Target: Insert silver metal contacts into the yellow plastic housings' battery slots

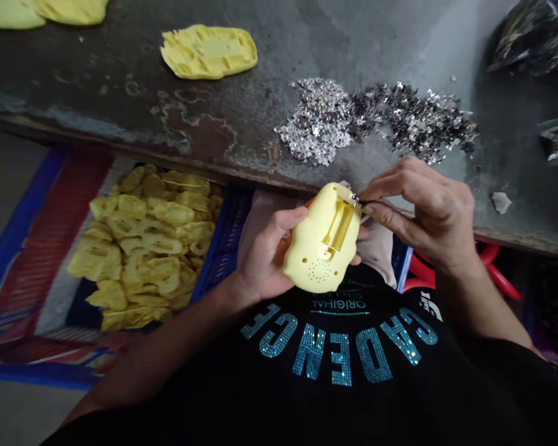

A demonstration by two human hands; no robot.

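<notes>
My left hand (272, 254) is wrapped round a yellow plastic shell (323, 248), held above my lap with its long battery slot and speaker holes facing up. At the shell's upper right corner, my right hand (418, 207) pinches a small metal contact piece (354, 199) between thumb and forefinger, at the end of the slot. The fingertips partly hide this piece. Just beyond, on the bench, lie a pile of bright silver metal pieces (318, 121) and a darker pile of metal pieces (413, 118).
Another yellow shell (209, 52) lies on the grey bench (270, 37), and more yellow shells (69, 9) sit at the far left corner. A blue crate (218, 241) below holds many yellow shells. Plastic bags of dark parts (539, 37) stand at the right.
</notes>
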